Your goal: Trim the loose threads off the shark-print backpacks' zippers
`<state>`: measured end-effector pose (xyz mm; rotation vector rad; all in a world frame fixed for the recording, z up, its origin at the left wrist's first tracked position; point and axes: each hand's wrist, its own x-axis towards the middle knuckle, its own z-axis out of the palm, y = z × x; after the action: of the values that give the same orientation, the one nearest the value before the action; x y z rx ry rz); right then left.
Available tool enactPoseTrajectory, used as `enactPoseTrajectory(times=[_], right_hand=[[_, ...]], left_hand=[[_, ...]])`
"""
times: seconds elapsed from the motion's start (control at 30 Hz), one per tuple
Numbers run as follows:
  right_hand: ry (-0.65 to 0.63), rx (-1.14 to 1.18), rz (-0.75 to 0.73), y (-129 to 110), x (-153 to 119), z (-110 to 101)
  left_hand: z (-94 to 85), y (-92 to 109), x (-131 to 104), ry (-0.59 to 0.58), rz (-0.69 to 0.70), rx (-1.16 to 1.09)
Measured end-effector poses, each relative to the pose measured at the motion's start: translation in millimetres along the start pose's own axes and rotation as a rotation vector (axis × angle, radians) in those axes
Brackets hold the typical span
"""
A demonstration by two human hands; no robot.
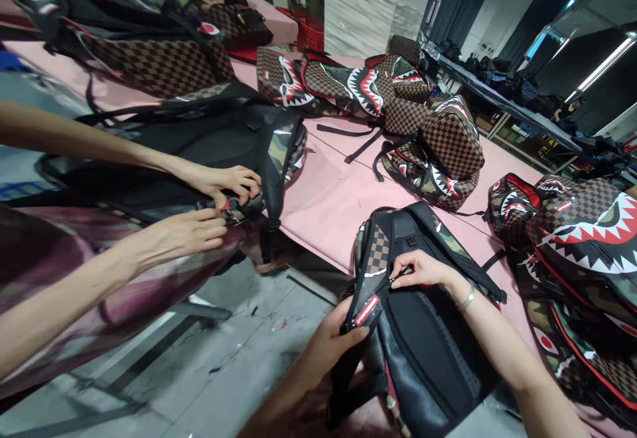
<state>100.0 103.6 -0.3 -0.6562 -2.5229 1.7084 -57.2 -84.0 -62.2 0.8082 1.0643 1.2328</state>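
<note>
The black backpack (432,352) is at about five o'clock in the view, with its back panel turned up and its far end against the edge of the pink bench (338,189). At six o'clock, the left hand (341,335) has its fingers clamped on the shoulder strap (377,255), its thumb just below the red label (367,310). At four o'clock, the right hand (421,269), with a bracelet (466,299) on the wrist, has its fingers together on a small dark piece (401,276) beside this strap; I cannot tell exactly what piece it is. Toward nine o'clock, a co-worker's hands (231,186) touch another black bag (199,136). Bags with shark-mouth print lie at two o'clock (450,146) and three o'clock (592,232).
</note>
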Motion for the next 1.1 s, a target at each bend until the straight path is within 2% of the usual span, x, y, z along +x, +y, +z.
enactPoseTrajectory(times=[0.2,0.43,0.8,1.0,1.1], right_hand=[[-0.063,0.056,0.031,-3,2,-6],[-0.169,-0.028,-0.017,-12,11,-5],[-0.234,-0.134,-0.095,-26,16,11],[-0.249,-0.318,-0.156,-38,17,20],[-0.221,-0.314,-0.181,-37,16,23]], left_hand=[[0.3,1,1,-0.015,0.043,0.048],[6.2,9,-3,0.022,0.004,0.055],[8.8,14,-3,0.058,0.040,0.059],[7.1,7,0,0.061,0.071,0.093],[5.1,5,0,0.059,0.066,0.077]])
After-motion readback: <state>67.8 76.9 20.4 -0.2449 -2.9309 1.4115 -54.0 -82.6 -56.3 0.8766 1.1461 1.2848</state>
